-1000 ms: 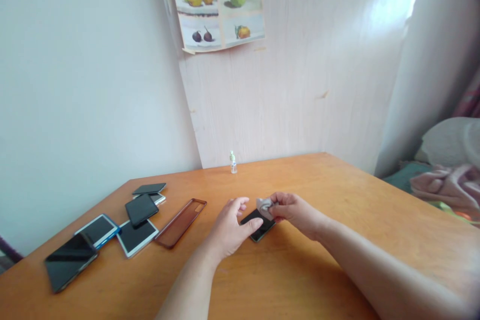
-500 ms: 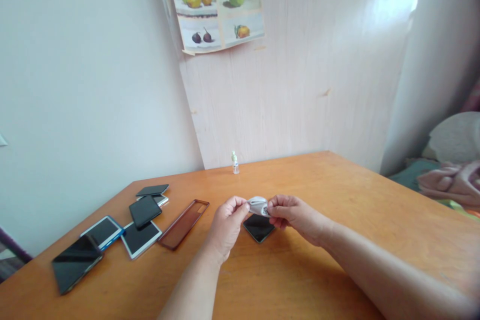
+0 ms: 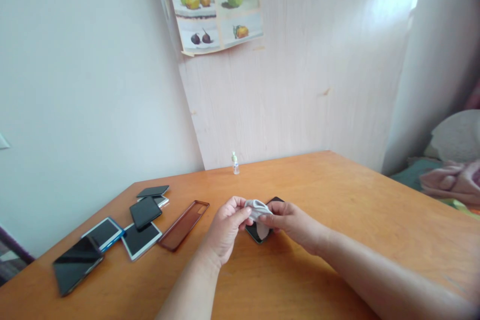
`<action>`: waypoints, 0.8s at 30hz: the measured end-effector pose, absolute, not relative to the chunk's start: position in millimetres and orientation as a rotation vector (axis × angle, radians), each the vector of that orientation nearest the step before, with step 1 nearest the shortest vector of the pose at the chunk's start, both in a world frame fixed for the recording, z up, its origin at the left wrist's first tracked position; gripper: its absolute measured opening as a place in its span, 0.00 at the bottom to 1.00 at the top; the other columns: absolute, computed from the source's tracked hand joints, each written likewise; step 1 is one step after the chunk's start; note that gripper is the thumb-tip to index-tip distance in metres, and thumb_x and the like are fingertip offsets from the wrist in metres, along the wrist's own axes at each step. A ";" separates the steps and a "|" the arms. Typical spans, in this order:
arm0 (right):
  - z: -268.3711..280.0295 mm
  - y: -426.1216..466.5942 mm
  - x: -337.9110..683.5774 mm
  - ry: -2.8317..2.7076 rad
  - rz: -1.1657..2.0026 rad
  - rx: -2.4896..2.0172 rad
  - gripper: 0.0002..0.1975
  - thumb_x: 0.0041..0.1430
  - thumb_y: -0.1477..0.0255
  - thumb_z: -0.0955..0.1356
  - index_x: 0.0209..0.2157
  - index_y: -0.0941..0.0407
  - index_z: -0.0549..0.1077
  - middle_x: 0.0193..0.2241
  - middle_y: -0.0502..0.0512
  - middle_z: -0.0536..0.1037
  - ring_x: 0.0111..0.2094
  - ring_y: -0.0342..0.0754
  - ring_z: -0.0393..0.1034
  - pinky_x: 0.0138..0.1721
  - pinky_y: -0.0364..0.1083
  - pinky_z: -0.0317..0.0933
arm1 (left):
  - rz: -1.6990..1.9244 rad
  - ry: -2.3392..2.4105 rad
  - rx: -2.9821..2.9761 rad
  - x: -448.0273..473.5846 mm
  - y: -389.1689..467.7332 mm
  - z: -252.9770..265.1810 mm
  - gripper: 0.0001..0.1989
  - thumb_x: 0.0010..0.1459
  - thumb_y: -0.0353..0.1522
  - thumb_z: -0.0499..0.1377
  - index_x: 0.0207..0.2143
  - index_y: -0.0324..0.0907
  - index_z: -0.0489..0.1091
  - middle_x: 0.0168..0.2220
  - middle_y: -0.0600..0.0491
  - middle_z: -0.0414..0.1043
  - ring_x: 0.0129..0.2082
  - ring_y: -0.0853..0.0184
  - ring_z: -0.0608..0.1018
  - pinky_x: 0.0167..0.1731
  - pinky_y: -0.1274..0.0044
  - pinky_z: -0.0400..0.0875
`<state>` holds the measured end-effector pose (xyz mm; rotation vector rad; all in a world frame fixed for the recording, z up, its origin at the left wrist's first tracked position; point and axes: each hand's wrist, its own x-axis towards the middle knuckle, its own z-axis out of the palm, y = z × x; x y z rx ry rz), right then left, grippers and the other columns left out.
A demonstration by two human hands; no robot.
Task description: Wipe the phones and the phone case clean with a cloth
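Observation:
A small folded light-grey cloth [image 3: 255, 208] is pinched between both my hands above the table. My left hand [image 3: 229, 225] grips its left end with thumb and fingers. At its right edge, my right hand [image 3: 290, 219] holds it between thumb and fingers. Beneath the cloth a dark-screened phone [image 3: 258, 234] lies on the wooden table, partly hidden by the cloth and my right hand. Just left of my left hand lies a clear reddish-brown phone case [image 3: 183, 226].
Left on the table [image 3: 315, 280] lie several devices: a black tablet [image 3: 77, 266], a blue-edged one [image 3: 104, 234], a white-framed one [image 3: 141, 239] and a black one [image 3: 145, 212] overlapping it. A small spray bottle [image 3: 235, 165] stands near the back edge.
The cloth has been turned and partly opened between my fingers, with a flap now hanging over the phone. My right hand has shifted slightly left and its grip has changed.

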<state>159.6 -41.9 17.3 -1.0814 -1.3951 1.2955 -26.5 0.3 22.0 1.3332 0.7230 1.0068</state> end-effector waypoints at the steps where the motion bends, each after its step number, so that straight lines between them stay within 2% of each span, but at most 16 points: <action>1: 15.4 -40.4 160.1 -1.351 1.295 -1.094 0.16 0.52 0.59 0.72 0.32 0.58 0.72 0.26 0.49 0.73 0.28 0.42 0.61 0.30 0.42 0.52 | 1.020 0.720 1.321 -26.5 0.5 21.6 0.09 0.55 0.34 0.62 0.37 0.41 0.67 0.29 0.56 0.70 0.26 0.74 0.70 0.27 0.81 0.59; 4: 12.4 -36.7 163.4 -1.248 1.318 -1.082 0.15 0.50 0.60 0.72 0.31 0.58 0.72 0.25 0.49 0.72 0.28 0.43 0.63 0.31 0.43 0.53 | 1.066 0.763 1.296 -25.4 1.1 20.7 0.12 0.54 0.35 0.63 0.38 0.41 0.66 0.30 0.56 0.70 0.25 0.74 0.70 0.25 0.81 0.59; 6: 12.3 -35.4 165.5 -1.209 1.336 -1.044 0.14 0.50 0.61 0.72 0.31 0.58 0.72 0.25 0.50 0.72 0.28 0.43 0.64 0.31 0.43 0.55 | 1.107 0.853 1.331 -24.1 1.4 20.1 0.14 0.54 0.36 0.62 0.41 0.42 0.66 0.31 0.56 0.71 0.26 0.72 0.71 0.28 0.80 0.61; 9: 12.5 -34.5 167.1 -1.186 1.331 -1.022 0.14 0.51 0.61 0.72 0.29 0.58 0.72 0.25 0.50 0.72 0.28 0.44 0.64 0.32 0.43 0.56 | 1.231 0.994 1.469 -22.6 1.7 20.2 0.18 0.54 0.38 0.63 0.47 0.42 0.66 0.35 0.53 0.73 0.35 0.68 0.75 0.39 0.77 0.66; 11: 12.5 -34.2 167.1 -1.189 1.322 -1.020 0.13 0.52 0.61 0.72 0.28 0.57 0.72 0.25 0.50 0.72 0.27 0.43 0.64 0.32 0.44 0.57 | 1.280 1.009 1.549 -22.3 0.6 21.8 0.18 0.55 0.39 0.63 0.46 0.42 0.68 0.40 0.51 0.73 0.43 0.65 0.74 0.46 0.74 0.65; 13: 12.9 -34.6 166.6 -1.197 1.326 -1.001 0.14 0.52 0.60 0.71 0.28 0.57 0.72 0.25 0.50 0.72 0.27 0.44 0.64 0.32 0.44 0.58 | 1.228 0.950 1.580 -22.1 -2.4 24.4 0.18 0.56 0.42 0.62 0.45 0.41 0.71 0.44 0.49 0.73 0.46 0.63 0.73 0.49 0.73 0.64; 17: 15.4 -37.7 164.8 -1.248 1.350 -0.937 0.15 0.53 0.59 0.71 0.29 0.57 0.72 0.26 0.51 0.73 0.28 0.44 0.65 0.32 0.44 0.58 | 0.976 0.726 1.547 -19.9 -11.3 28.1 0.18 0.57 0.42 0.62 0.45 0.40 0.71 0.43 0.48 0.75 0.43 0.63 0.74 0.46 0.73 0.66; 20: 14.3 -38.1 162.5 -1.322 1.303 -0.958 0.14 0.55 0.60 0.70 0.30 0.57 0.71 0.26 0.51 0.73 0.28 0.43 0.64 0.30 0.43 0.57 | 0.898 0.687 1.497 -17.8 -13.4 26.0 0.13 0.57 0.39 0.62 0.40 0.39 0.70 0.36 0.50 0.75 0.36 0.67 0.74 0.39 0.76 0.66; 24: 6.5 -34.2 160.5 -1.378 0.946 -1.114 0.12 0.55 0.64 0.69 0.38 0.55 0.69 0.30 0.51 0.72 0.30 0.44 0.65 0.31 0.44 0.61 | 0.927 0.744 1.416 -16.8 -8.8 20.7 0.09 0.54 0.34 0.62 0.35 0.39 0.68 0.29 0.56 0.71 0.27 0.72 0.69 0.29 0.80 0.60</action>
